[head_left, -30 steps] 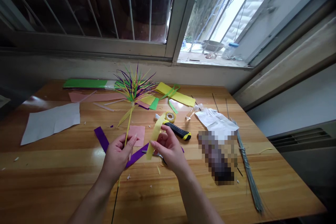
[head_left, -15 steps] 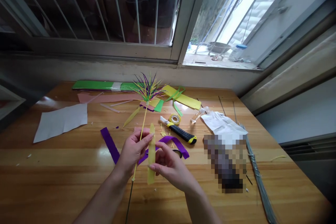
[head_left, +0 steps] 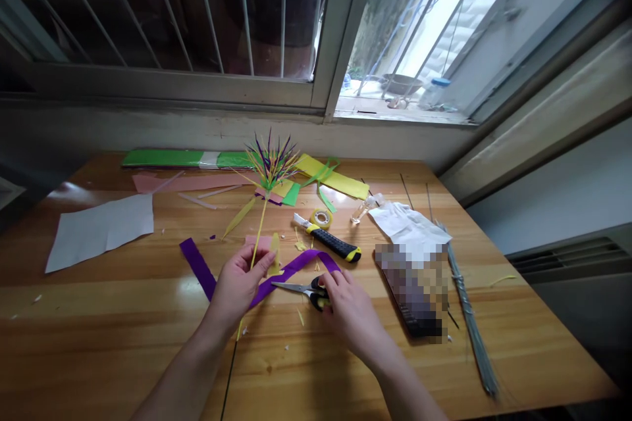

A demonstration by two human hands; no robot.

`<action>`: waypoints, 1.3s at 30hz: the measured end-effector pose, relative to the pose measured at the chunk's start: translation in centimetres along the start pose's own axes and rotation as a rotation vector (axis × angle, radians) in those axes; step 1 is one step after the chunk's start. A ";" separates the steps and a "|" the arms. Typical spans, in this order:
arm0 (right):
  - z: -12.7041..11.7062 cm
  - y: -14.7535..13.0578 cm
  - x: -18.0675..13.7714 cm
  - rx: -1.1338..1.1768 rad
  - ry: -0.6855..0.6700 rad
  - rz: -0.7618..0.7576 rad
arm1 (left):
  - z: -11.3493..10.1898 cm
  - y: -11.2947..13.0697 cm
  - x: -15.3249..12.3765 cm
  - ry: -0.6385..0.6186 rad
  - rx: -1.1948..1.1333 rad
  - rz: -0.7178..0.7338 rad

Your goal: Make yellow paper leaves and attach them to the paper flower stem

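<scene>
My left hand (head_left: pixel 245 276) is closed around the yellow-wrapped stem (head_left: pixel 259 230) of a paper flower, and pinches a yellow paper strip (head_left: pixel 274 251) beside it. The flower's spiky head (head_left: pixel 270 164) of purple, yellow and green slivers stands at the far end, and bare dark wire (head_left: pixel 230 375) sticks out below the wrapping. A pair of scissors (head_left: pixel 296 288) with black handles points its blades left, over a purple paper strip (head_left: pixel 291 268). My right hand (head_left: pixel 350 306) has its fingers closed at the scissors' handles; part of the grip is hidden.
Beyond my hands lie a black-and-yellow utility knife (head_left: pixel 333 243) and a tape roll (head_left: pixel 321 218). Green (head_left: pixel 162 158) and yellow paper (head_left: pixel 336 177) are at the back, white paper (head_left: pixel 101 230) at left. A wire bundle (head_left: pixel 469 316), crumpled white tissue (head_left: pixel 407 223) and a blurred object (head_left: pixel 412 293) are at right.
My right hand has let go of the yellow strip and moved down and right onto the scissors. My left hand still holds the stem and the strip, whose lower end no longer shows.
</scene>
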State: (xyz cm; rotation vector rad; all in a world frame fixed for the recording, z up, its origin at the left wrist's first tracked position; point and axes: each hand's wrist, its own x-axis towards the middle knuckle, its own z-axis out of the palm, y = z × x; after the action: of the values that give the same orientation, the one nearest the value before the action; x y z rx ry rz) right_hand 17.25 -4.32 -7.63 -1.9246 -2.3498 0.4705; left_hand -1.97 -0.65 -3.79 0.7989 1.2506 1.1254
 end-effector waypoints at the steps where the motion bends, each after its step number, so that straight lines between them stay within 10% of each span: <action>1: -0.1 -0.1 0.0 -0.038 -0.020 0.039 | 0.0 -0.1 0.0 -0.001 0.011 0.001; 6: -1.6 0.4 -0.5 0.058 -0.107 0.150 | -0.2 -0.3 -0.1 0.019 0.001 0.017; 15: -2.2 4.8 -3.0 1.148 -0.293 0.117 | 0.8 1.4 -1.5 -0.002 -0.093 -0.041; 20: -0.6 2.3 -2.4 1.382 0.047 0.210 | 0.7 1.2 -1.7 0.025 -0.108 -0.041; 39: -1.9 -4.0 -1.4 1.014 -0.022 -0.034 | 1.4 0.3 -2.5 -0.101 0.017 0.055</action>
State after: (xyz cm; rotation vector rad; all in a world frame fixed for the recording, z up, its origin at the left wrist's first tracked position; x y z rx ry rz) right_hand 14.23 -6.04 -4.54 -1.3523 -1.5816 1.3364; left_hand -0.50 -2.75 -2.51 0.8966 1.1616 1.1064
